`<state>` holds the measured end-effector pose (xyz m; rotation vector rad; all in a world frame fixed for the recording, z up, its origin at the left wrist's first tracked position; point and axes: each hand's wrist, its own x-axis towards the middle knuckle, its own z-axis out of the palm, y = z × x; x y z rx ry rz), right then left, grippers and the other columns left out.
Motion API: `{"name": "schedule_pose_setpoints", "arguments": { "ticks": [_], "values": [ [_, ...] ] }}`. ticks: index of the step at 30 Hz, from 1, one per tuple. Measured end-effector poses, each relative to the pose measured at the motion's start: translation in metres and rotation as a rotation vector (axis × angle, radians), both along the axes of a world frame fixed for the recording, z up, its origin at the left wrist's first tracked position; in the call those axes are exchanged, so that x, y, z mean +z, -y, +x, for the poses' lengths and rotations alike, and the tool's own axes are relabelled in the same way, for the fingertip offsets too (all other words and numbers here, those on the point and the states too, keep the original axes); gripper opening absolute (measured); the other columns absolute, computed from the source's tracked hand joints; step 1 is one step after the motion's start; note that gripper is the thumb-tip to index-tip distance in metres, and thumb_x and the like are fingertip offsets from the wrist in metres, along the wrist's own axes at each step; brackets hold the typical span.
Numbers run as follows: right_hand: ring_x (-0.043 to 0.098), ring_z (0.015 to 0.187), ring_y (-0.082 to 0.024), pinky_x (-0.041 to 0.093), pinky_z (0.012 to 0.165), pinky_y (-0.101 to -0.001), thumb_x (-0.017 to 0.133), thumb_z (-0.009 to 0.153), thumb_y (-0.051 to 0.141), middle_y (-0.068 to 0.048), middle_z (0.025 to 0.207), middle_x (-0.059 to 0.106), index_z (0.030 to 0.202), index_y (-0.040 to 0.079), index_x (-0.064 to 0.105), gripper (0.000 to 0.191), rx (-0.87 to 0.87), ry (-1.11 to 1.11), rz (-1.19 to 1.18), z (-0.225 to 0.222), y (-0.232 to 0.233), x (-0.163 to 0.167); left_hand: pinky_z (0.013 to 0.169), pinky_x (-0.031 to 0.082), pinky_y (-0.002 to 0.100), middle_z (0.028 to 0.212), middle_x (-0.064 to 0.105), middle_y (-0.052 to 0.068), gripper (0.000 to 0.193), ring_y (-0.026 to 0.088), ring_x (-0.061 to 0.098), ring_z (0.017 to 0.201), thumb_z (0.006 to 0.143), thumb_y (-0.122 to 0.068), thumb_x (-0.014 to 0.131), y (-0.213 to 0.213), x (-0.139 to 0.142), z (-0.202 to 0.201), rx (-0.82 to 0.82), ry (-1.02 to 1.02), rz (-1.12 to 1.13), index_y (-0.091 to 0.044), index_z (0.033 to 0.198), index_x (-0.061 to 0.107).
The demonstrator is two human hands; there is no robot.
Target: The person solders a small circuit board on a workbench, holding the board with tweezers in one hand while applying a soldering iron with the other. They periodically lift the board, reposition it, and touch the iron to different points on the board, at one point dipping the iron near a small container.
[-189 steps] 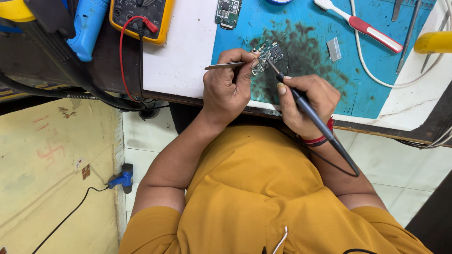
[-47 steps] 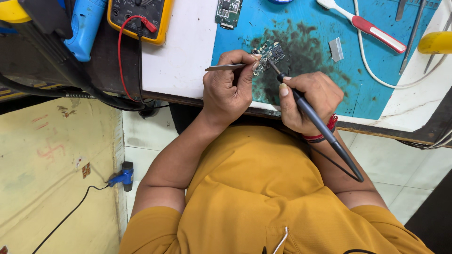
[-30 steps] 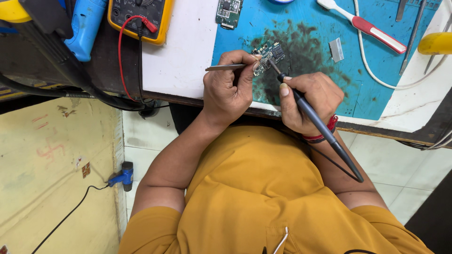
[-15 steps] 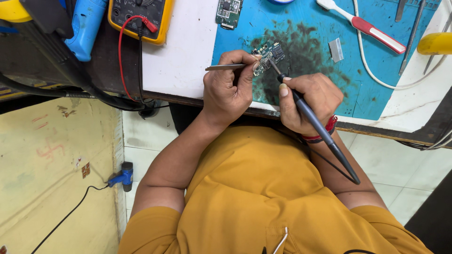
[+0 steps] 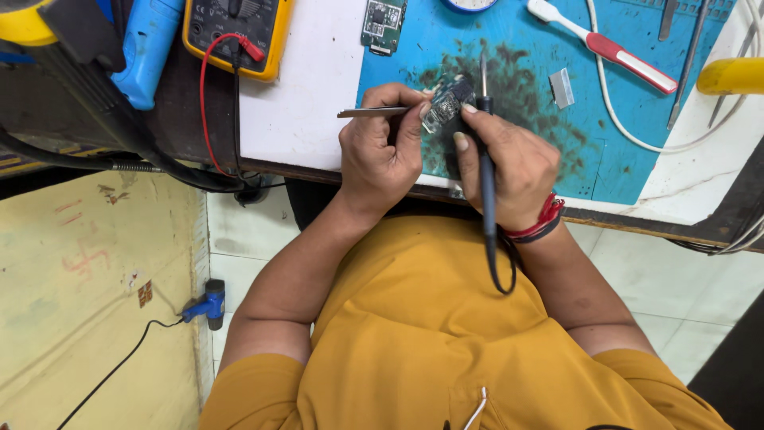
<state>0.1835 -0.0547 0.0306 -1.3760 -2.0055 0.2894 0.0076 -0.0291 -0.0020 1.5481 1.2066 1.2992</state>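
Tweezers of thin grey metal (image 5: 374, 112) sit pinched in my left hand (image 5: 380, 155), their tips clamped on a small green circuit board (image 5: 446, 102) that I hold tilted just above the blue, dark-stained work mat (image 5: 605, 127). My right hand (image 5: 509, 163) is wrapped around a slim black soldering iron (image 5: 486, 171), thumb and forefinger closed on its shaft; the metal tip points away from me and stands just beside the board's right edge, though I cannot tell whether it touches. A red and black band circles that wrist.

Farther out on the tabletop (image 5: 302, 103), a second small green circuit board (image 5: 383, 22) lies at the mat's far left corner. A yellow multimeter (image 5: 235, 32) with a red lead rests on the dark surface to the left, beside a blue plastic tool (image 5: 147, 48). On the mat's right part lie a white and red handled brush (image 5: 601, 44), a small grey metal piece (image 5: 561, 87) and a white cable (image 5: 637, 131). A yellow handle (image 5: 732, 76) pokes in from the right edge. Below, on the floor, a blue plug (image 5: 205, 306) trails a black cord.
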Motion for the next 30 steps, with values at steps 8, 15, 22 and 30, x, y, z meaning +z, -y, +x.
{"name": "schedule_pose_setpoints", "arguments": {
  "ticks": [8, 15, 22, 30],
  "values": [
    [0.074, 0.099, -0.033, 0.059, 0.085, -0.0369, 0.076, 0.104, 0.008, -0.020, 0.124, 0.071, 0.137, 0.000, 0.059, 0.038, 0.056, -0.003, -0.085, 0.000, -0.007, 0.008, 0.069, 0.059, 0.023, 0.102, 0.073, 0.008, 0.011, 0.011, 0.073, 0.082, 0.106, -0.005, 0.067, 0.000, 0.003, -0.001, -0.026, -0.025, -0.020, -0.002, 0.113, 0.059],
    [0.074, 0.084, -0.024, 0.057, 0.076, -0.0305, 0.070, 0.118, 0.016, -0.012, 0.101, 0.074, 0.132, 0.000, 0.058, 0.024, -0.056, -0.284, -0.071, 0.008, 0.005, -0.010, 0.081, 0.066, 0.023, 0.112, 0.073, 0.011, 0.012, 0.015, 0.076, 0.102, 0.110, -0.007, 0.064, -0.003, -0.001, -0.002, -0.074, 0.098, 0.018, -0.003, 0.117, 0.056],
    [0.071, 0.080, -0.029, 0.053, 0.068, -0.0330, 0.072, 0.107, 0.010, -0.015, 0.094, 0.072, 0.109, 0.000, 0.066, 0.012, -0.024, -0.200, 0.012, 0.014, 0.011, -0.018, 0.080, 0.065, 0.025, 0.112, 0.076, 0.010, 0.010, 0.016, 0.078, 0.099, 0.108, -0.003, 0.066, -0.002, 0.002, -0.002, -0.069, 0.018, 0.021, -0.004, 0.115, 0.059],
    [0.071, 0.081, -0.031, 0.055, 0.070, -0.0352, 0.074, 0.105, 0.008, -0.016, 0.093, 0.071, 0.109, 0.000, 0.065, 0.012, 0.030, -0.160, -0.006, 0.009, 0.007, -0.010, 0.078, 0.065, 0.025, 0.111, 0.074, 0.009, 0.011, 0.018, 0.079, 0.100, 0.107, -0.003, 0.067, -0.003, 0.003, -0.001, -0.053, -0.034, 0.052, -0.005, 0.115, 0.059]
  ]
}}
